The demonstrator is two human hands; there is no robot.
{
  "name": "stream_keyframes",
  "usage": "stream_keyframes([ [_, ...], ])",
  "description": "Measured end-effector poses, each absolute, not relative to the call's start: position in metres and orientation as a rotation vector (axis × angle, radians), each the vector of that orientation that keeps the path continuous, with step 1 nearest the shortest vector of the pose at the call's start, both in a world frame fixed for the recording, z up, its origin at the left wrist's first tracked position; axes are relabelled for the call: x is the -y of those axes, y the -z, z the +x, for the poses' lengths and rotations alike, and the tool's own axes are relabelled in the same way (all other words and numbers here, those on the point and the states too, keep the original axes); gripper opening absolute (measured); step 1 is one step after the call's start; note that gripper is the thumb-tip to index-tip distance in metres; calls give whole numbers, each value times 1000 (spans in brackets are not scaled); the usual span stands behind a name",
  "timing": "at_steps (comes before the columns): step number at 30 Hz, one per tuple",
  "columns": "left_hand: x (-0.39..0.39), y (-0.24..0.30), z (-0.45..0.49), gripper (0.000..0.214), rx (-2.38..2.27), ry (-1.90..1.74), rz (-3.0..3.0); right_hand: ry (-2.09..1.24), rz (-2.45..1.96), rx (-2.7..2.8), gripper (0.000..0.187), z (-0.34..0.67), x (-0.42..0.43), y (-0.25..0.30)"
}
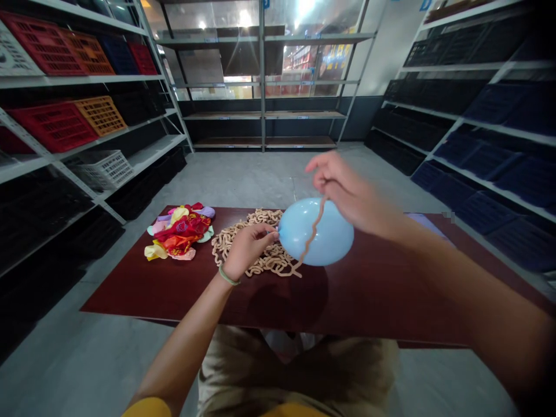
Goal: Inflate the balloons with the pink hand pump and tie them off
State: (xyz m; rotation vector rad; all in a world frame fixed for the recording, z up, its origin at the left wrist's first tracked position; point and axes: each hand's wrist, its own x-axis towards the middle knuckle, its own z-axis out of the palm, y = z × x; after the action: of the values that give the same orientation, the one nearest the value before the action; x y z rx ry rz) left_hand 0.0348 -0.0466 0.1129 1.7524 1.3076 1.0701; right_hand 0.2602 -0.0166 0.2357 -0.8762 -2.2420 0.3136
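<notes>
A blown-up light blue balloon (334, 234) is held just above the table. My left hand (249, 246) is closed in a pinch on the balloon's neck at its left end. Raised above the balloon, my right hand (336, 182) pinches the upper end of a wavy tan cord (313, 234). The cord hangs down in front of the balloon, and its lower end reaches the pile of tan cord (228, 237) on the table. Part of that pile is hidden behind my left hand and the balloon. My right hand is slightly blurred.
Several colourful deflated balloons (180, 231) lie heaped at the left of the dark red table (382, 295). A pale purple item (423, 223) lies at the right, partly behind my forearm. Shelves with crates (56, 124) stand on both sides, and a metal rack (263, 87) stands at the back.
</notes>
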Motion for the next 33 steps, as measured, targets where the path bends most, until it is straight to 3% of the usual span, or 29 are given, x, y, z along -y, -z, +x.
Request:
stream_keyframes([
  [5, 47, -113, 38, 20, -1373, -1073, 1765, -398, -715, 2258, 23, 235, -5, -299],
  [10, 49, -110, 37, 21, -1410, -1093, 1790, -306, -600, 2076, 17, 210, -23, -321],
  [15, 55, -106, 38, 17, -1419, -1128, 1880, -384, -716, 2103, 3, 196, -28, -296],
  [23, 52, -105, 38, 10, -1589, -1411, 2064, -349, -896, 2248, 11, 202, -13, -246],
  [33, 44, -109, 39, 18, -1415, -1251, 1843, -430, -866, 2158, 6, 216, 6, -241],
])
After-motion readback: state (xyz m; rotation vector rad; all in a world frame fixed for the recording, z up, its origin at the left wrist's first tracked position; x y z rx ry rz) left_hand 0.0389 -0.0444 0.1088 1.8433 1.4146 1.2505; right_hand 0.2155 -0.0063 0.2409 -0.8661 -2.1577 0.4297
